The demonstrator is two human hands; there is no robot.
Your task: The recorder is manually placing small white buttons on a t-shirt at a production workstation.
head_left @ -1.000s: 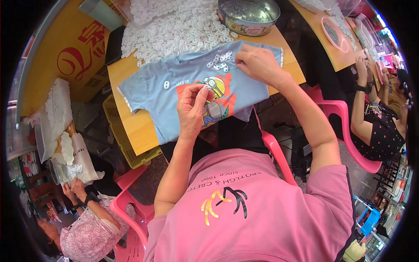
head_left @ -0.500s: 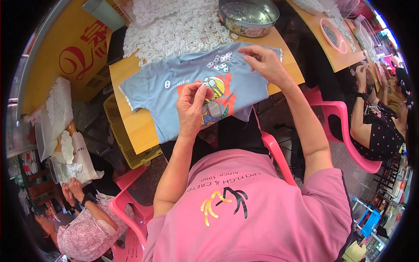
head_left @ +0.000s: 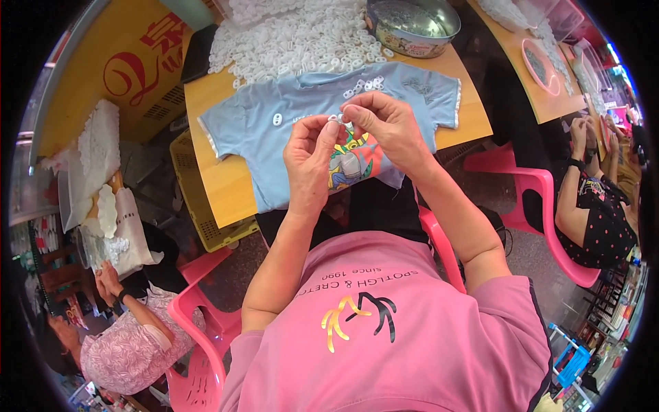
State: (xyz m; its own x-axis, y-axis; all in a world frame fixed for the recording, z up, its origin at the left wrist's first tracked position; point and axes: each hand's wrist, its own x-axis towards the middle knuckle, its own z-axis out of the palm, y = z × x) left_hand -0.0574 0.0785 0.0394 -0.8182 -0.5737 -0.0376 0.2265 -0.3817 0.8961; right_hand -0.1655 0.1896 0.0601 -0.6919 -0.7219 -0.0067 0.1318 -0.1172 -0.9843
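A person in a pink shirt sits at a yellow table, seen from above. A small light blue T-shirt with a cartoon print lies flat on it and serves as the landmark here.

Just above the print at the middle of the T-shirt, both hands meet. The left hand and the right hand are each closed to a fingertip pinch on one small white plastic piece, held between thumbs and forefingers; the other fingers curl loosely.

The piece looks light, stiff and smooth, so it probably slips easily and is best gripped by its edges with fingertips.

A few more white pieces rest on the T-shirt near its collar. Beyond the collar lies a large heap of white pieces; to the heap's right stands a round metal tin.
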